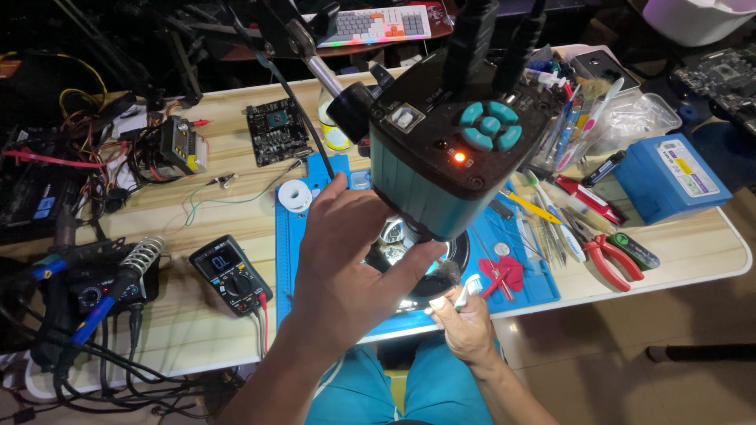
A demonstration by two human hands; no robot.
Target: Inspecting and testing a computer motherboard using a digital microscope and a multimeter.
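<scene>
My left hand (346, 267) reaches up under the teal and black microscope camera head (449, 149), fingers and thumb around its lens barrel just above the ring light (457, 256). My right hand (465, 319) is at the front edge of the blue work mat (295, 260), shut on a small white brush (470, 290) whose dark bristles point towards the ring light. What lies under the lens is hidden by the camera head and my left hand.
A black multimeter (230, 274) and a soldering station with its iron (110, 287) stand at the left. A solder spool (295, 195) and a circuit board (276, 130) lie behind. Red pliers (610, 260), tweezers, pens and a blue box (669, 179) crowd the right.
</scene>
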